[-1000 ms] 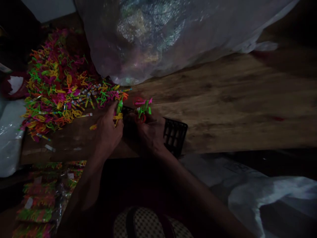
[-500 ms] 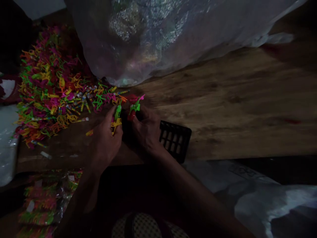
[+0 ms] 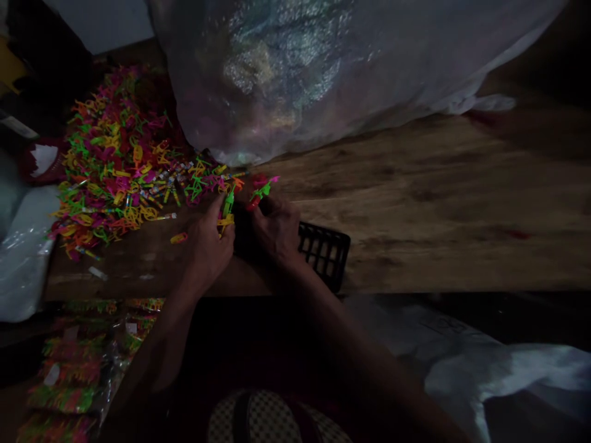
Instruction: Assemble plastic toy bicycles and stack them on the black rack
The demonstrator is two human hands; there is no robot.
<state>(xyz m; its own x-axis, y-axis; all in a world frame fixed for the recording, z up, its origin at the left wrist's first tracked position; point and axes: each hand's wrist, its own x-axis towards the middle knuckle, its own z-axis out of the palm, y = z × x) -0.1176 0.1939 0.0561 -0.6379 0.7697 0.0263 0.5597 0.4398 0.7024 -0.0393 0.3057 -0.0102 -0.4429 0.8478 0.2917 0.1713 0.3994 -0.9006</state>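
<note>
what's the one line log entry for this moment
left hand: holds green and yellow pieces | right hand: holds green and pink pieces | black tray: under right hand | pile: left

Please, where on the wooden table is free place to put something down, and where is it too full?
Bare wood lies on the wooden table right of the black grid tray, below the plastic bag. It is crowded left of the left hand, where the pile of colourful plastic pieces spreads.

I can read no text anywhere; faint dark marks on the white plastic sheet (image 3: 443, 326) below the table's near edge stay illegible.
</note>
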